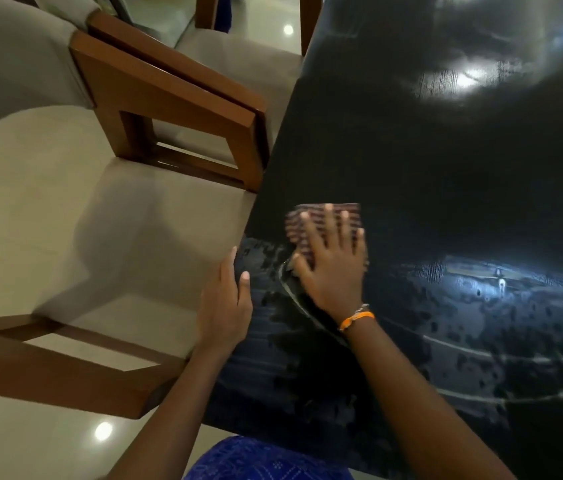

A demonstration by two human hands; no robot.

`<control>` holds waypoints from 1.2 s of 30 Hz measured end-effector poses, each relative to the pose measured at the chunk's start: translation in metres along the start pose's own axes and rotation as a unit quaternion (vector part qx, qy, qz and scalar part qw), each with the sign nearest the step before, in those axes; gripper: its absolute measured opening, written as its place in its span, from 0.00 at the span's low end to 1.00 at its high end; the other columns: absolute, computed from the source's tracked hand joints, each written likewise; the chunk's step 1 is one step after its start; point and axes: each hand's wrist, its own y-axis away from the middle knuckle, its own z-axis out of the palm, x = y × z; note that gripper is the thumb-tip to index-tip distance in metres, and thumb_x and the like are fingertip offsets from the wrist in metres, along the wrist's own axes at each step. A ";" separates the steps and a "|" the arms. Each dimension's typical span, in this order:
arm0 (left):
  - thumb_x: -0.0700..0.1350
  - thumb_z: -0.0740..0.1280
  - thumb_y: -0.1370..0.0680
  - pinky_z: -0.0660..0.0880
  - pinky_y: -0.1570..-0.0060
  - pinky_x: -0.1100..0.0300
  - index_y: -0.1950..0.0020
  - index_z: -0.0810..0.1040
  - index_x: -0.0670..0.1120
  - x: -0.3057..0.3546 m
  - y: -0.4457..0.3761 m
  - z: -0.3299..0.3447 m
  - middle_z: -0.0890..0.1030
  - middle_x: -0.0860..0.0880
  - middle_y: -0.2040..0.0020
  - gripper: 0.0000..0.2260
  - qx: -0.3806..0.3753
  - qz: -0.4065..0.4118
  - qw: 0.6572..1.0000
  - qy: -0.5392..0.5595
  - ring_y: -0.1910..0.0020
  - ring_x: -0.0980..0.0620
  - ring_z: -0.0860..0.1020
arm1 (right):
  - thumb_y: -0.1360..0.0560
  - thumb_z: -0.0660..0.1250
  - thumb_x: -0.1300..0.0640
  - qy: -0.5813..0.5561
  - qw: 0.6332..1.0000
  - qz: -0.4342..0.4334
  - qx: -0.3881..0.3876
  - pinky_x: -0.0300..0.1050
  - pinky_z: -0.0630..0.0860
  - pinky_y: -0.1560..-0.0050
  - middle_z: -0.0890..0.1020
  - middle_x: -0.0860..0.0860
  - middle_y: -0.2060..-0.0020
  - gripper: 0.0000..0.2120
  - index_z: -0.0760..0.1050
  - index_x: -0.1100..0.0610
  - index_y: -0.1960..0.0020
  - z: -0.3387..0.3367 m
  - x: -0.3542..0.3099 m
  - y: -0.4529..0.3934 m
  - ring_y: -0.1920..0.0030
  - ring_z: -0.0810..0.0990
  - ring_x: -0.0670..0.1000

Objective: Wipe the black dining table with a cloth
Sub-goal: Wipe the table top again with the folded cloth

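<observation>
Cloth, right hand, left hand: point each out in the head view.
cloth [352,213]: head view, bare far corner past the fingertips.
right hand [333,271]: head view, back of the hand.
left hand [224,306]: head view, back of the hand.

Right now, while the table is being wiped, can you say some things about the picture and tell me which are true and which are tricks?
1. The right hand lies flat on the cloth with its fingers spread. True.
2. The cloth is plain white. False: it is dark reddish with a checked pattern.
3. The left hand holds a cup. False: it holds nothing and rests on the edge of the black table.
4. An orange band is on the right wrist. True.
5. The chair beside the table has a metal frame. False: its frame is brown wood, with a pale cushion.
</observation>
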 end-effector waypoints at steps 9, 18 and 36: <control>0.48 0.53 0.19 0.64 0.44 0.64 0.31 0.66 0.49 -0.009 -0.001 0.003 0.72 0.54 0.39 0.17 0.030 -0.061 0.995 0.068 0.42 0.62 0.67 | 0.27 0.54 0.39 0.072 0.943 -0.319 -0.058 0.58 0.49 0.26 0.57 0.51 0.23 0.31 0.55 0.42 0.25 -0.005 -0.006 -0.071 0.23 0.54 0.56; 0.46 0.53 0.19 0.67 0.47 0.63 0.39 0.72 0.46 -0.008 -0.005 0.001 0.75 0.51 0.46 0.12 0.009 -0.045 0.994 0.096 0.46 0.56 0.72 | 0.25 0.49 0.37 0.075 0.980 -0.173 -0.071 0.60 0.43 0.26 0.49 0.50 0.22 0.30 0.48 0.39 0.24 -0.008 0.010 -0.172 0.22 0.46 0.56; 0.46 0.51 0.18 0.67 0.55 0.58 0.51 0.76 0.42 -0.041 0.081 -0.021 0.76 0.47 0.56 0.15 0.002 -0.226 0.970 0.087 0.55 0.49 0.74 | 0.26 0.55 0.39 -0.004 0.963 -0.262 -0.064 0.61 0.44 0.26 0.57 0.52 0.23 0.30 0.57 0.42 0.25 0.017 -0.073 0.088 0.23 0.53 0.58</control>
